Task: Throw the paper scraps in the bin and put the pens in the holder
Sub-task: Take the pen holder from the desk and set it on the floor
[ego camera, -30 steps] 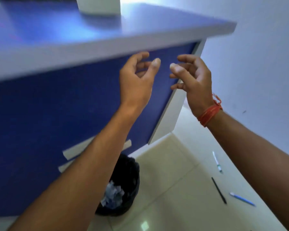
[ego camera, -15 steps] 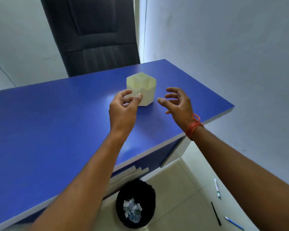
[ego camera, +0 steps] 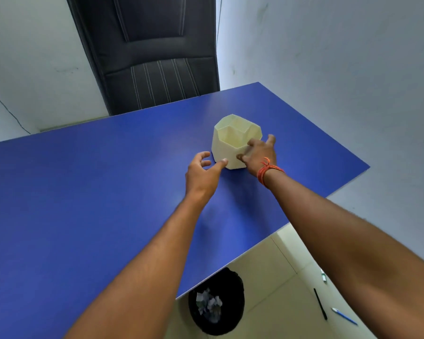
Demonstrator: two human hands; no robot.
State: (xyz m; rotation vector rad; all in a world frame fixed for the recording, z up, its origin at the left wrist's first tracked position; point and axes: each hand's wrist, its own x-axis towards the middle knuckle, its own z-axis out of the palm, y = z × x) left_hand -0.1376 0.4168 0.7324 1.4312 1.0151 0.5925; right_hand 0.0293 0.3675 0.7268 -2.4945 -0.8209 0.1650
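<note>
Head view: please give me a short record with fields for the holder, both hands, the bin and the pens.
holder: cream pen holder, upright on the blue desk, looks empty
right hand: right hand against the holder's side, grip unclear
left hand: left hand open, thumb near the holder's base
bin: black bin on the floor, paper scraps inside
pens: three pens on the floor

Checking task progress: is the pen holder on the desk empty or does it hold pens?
Empty, as far as visible: the pen holder shows only bare inner walls, and three pens lie on the floor.
</note>
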